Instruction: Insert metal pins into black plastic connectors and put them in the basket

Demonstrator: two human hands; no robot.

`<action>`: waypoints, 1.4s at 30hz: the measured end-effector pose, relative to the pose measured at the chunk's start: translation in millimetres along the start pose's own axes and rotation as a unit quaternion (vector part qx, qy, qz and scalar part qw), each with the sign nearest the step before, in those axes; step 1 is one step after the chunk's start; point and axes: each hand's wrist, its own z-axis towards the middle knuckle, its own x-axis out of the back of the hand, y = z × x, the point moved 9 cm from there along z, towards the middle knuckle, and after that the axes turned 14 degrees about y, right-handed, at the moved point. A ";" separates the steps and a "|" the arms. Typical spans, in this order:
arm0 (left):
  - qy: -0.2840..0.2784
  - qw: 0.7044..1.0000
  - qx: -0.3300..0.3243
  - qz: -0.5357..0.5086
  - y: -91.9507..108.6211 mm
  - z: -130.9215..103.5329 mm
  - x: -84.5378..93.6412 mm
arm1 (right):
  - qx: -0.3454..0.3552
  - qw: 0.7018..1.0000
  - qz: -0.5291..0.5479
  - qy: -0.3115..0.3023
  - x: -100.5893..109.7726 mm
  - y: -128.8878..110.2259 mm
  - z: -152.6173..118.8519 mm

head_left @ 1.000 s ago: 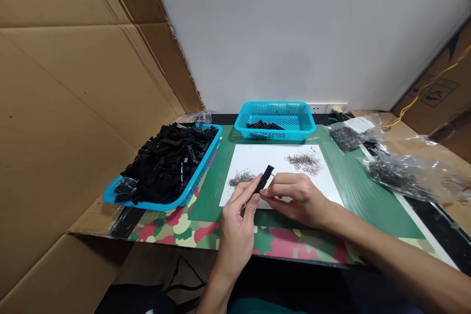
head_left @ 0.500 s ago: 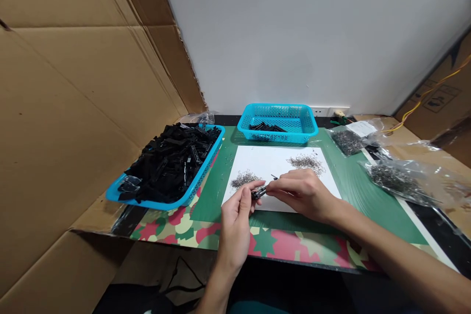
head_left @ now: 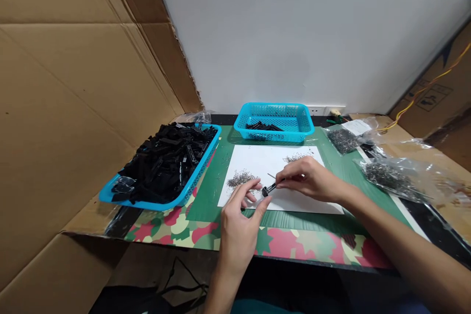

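A small, narrow black plastic part [head_left: 271,188] is tilted above the white sheet, its far end in the fingers of my right hand [head_left: 311,179]. A thin metal rod [head_left: 271,175] sticks out from the same fingers toward the left. My left hand [head_left: 241,221] is beside the part's near end with thumb and fingers spread apart; whether the thumb touches it I cannot tell. A heap of small wire springs or clips [head_left: 241,180] lies just beyond my left fingers. Another heap of them [head_left: 294,157] is behind my right hand, partly hidden.
On the left a blue basket [head_left: 200,176] is piled with black plastic parts. A second blue basket [head_left: 274,136] at the back holds some black pieces. White paper [head_left: 253,154] covers part of the green mat [head_left: 206,196]. Plastic bags of small metal pieces [head_left: 390,176] lie on the right.
My left fingers have let go of the black part and spread apart. My right hand has drawn it slightly up and to the right. The view has shifted a little.
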 end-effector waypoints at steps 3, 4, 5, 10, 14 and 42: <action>0.008 1.000 -0.009 0.003 -0.3 -0.2 0.1 | -0.005 1.000 0.017 -0.013 -2.3 1.7 -0.4; 0.013 1.000 -0.011 0.004 -0.8 -0.3 0.8 | -0.016 1.000 0.019 0.000 1.0 5.1 0.1; 0.018 1.000 -0.012 0.005 -1.3 -0.5 1.8 | -0.031 0.999 0.014 0.026 7.0 9.7 0.8; 0.058 0.998 -0.030 0.005 1.6 -3.6 10.6 | -0.112 0.988 -0.086 0.067 26.2 28.7 -1.8; 0.122 0.992 -0.019 -0.041 -0.1 -6.1 23.6 | -0.157 0.978 -0.131 -0.030 5.0 33.7 -10.7; -0.013 0.992 -0.121 0.032 23.2 -11.9 -8.6 | -0.205 0.939 0.269 0.060 -32.6 12.6 -9.2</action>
